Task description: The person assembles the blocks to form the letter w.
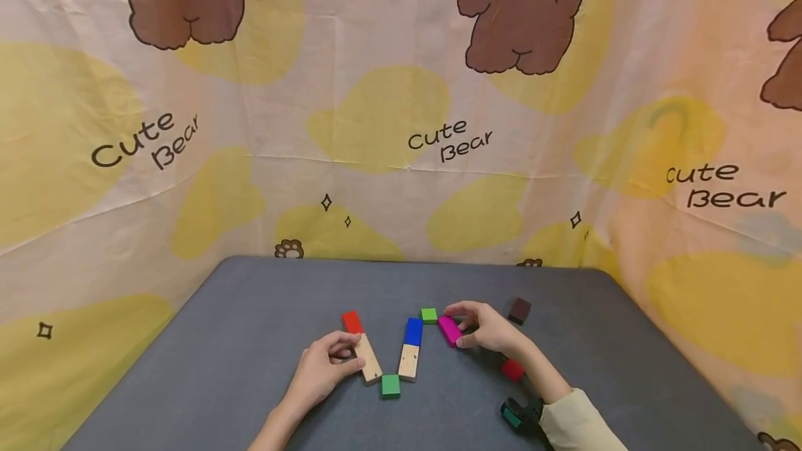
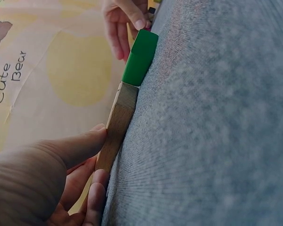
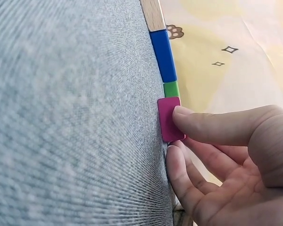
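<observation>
My left hand (image 1: 324,366) grips a plain wooden block (image 1: 368,359), thumb and fingers at its left side. A red block (image 1: 352,322) adjoins its far end, and a dark green block (image 1: 390,386) sits at its near end. With thumb and fingers, my right hand (image 1: 487,327) pinches a magenta block (image 1: 449,331) lying just right of a light green block (image 1: 429,315). A blue block (image 1: 413,331) and a second wooden block (image 1: 409,362) continue the bent line down to the dark green one. In the right wrist view, the thumb presses on the magenta block (image 3: 169,120).
A dark brown block (image 1: 519,310) lies beyond the right hand. Under the right forearm are a red block (image 1: 513,369) and a black-and-green object (image 1: 516,415). The grey table (image 1: 263,298) ends at a bear-print cloth (image 1: 376,214) at the back.
</observation>
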Action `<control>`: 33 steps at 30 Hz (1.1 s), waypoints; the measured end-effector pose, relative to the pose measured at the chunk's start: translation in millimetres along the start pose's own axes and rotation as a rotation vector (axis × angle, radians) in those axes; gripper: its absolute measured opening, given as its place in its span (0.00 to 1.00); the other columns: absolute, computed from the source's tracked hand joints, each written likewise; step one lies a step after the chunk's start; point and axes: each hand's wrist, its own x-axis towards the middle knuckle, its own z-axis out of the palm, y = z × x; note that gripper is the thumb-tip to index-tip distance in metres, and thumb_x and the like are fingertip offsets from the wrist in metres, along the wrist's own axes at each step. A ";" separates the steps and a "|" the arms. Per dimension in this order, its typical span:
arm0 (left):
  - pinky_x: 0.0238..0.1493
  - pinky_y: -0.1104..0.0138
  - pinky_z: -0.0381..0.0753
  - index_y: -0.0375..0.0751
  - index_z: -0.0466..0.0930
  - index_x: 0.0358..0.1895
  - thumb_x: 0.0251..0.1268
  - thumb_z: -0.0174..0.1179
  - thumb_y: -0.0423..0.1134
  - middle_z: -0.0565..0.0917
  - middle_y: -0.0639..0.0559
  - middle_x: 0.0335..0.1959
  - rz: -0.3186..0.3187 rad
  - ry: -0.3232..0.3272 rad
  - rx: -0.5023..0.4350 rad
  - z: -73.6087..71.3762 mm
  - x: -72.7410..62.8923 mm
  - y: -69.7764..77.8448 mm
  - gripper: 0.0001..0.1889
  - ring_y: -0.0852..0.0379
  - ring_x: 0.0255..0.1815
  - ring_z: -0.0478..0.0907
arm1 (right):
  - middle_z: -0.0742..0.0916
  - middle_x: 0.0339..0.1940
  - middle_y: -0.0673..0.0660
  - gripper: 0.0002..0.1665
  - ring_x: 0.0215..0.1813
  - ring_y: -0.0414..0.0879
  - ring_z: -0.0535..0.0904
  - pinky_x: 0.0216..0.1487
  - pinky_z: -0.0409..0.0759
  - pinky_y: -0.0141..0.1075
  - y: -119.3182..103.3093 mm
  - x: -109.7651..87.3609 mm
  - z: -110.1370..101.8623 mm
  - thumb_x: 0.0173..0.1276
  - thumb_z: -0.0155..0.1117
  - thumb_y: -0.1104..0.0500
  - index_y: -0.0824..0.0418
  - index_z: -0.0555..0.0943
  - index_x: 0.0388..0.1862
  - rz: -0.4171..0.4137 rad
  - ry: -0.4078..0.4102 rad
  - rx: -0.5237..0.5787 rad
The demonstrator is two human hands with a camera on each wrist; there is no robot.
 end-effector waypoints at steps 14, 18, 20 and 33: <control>0.40 0.64 0.80 0.45 0.85 0.49 0.52 0.76 0.41 0.86 0.53 0.44 0.000 0.004 -0.003 1.4 -0.6 -1.5 0.20 0.57 0.42 0.80 | 0.81 0.57 0.58 0.34 0.48 0.52 0.76 0.43 0.79 0.43 1.7 -1.5 -1.5 0.57 0.73 0.71 0.62 0.76 0.64 0.000 -0.009 0.020; 0.41 0.63 0.79 0.45 0.85 0.49 0.52 0.76 0.42 0.86 0.54 0.44 -0.011 0.004 0.000 1.8 -0.6 -1.0 0.20 0.58 0.42 0.80 | 0.81 0.57 0.58 0.34 0.49 0.53 0.76 0.43 0.78 0.43 1.4 -1.1 -1.3 0.57 0.73 0.71 0.62 0.76 0.64 0.000 -0.004 0.024; 0.41 0.62 0.79 0.45 0.85 0.49 0.52 0.76 0.42 0.86 0.54 0.45 -0.010 0.004 0.001 2.2 -0.7 -1.2 0.20 0.58 0.42 0.80 | 0.81 0.57 0.58 0.34 0.49 0.53 0.76 0.43 0.79 0.43 1.3 -1.1 -1.0 0.57 0.73 0.71 0.61 0.76 0.64 0.004 -0.002 0.025; 0.41 0.62 0.80 0.46 0.85 0.49 0.51 0.76 0.42 0.86 0.54 0.45 -0.006 0.008 0.006 2.0 -0.5 -0.3 0.20 0.58 0.42 0.80 | 0.80 0.58 0.59 0.36 0.50 0.54 0.77 0.44 0.78 0.44 0.3 -1.4 -1.6 0.56 0.73 0.72 0.62 0.76 0.65 0.002 -0.008 0.053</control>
